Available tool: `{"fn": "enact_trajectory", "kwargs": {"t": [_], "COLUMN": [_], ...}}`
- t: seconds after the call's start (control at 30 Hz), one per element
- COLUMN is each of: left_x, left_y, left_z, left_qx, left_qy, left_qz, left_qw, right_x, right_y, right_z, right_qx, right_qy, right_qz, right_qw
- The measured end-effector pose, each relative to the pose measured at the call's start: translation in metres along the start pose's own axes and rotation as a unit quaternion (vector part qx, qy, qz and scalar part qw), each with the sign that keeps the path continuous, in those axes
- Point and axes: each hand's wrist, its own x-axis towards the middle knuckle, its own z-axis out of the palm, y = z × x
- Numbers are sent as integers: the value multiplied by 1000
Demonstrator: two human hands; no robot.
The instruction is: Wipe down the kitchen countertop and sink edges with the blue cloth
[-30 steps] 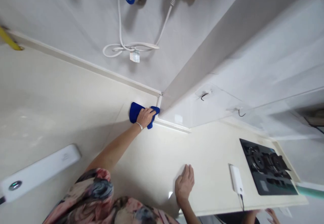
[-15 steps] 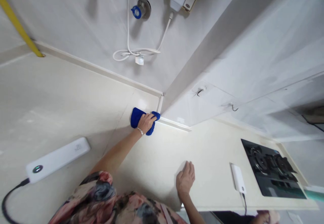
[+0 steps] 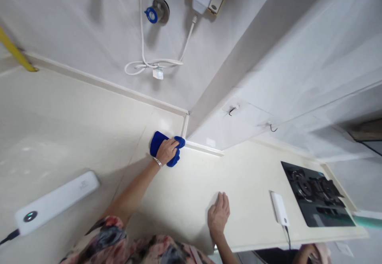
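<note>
My left hand (image 3: 167, 150) is stretched far out and closed on a blue cloth (image 3: 158, 142), pressing it onto the cream countertop (image 3: 74, 128) right at the inner corner where the wall juts out. A thin bracelet sits on that wrist. My right hand (image 3: 219, 214) lies flat and open on the countertop near its front edge, fingers together, holding nothing.
A white power strip (image 3: 56, 200) lies at the left. A small white device (image 3: 279, 209) with a cable sits beside a black gas hob (image 3: 316, 194). On the wall hang a coiled white cord (image 3: 152, 63), a blue-handled valve (image 3: 151, 15) and a socket. Another person's hand (image 3: 310, 252) shows at bottom right.
My left hand with the cloth has slid a little back from the corner, towards me. My right hand has stayed put.
</note>
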Motion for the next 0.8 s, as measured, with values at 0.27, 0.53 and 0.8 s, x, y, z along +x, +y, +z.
{"fn": "enact_trajectory", "kwargs": {"t": [0.27,0.53,0.8], "left_x": [78,167,172], "left_y": [-22,-52,-66], "left_z": [3,-1,12], "left_qx": [-20,51,100], "left_qy": [156,80,23], "left_qz": [-148,-201,-167], "left_qw": [976,975,981], "right_x": [-2,-4,-5], "right_y": [-4,3,4], "right_z": [-1,2,-7], "right_qx": [5,38,31], "right_qy": [1,21,-11], "right_qz": [7,15,24], "right_qw": [1000,999,999]}}
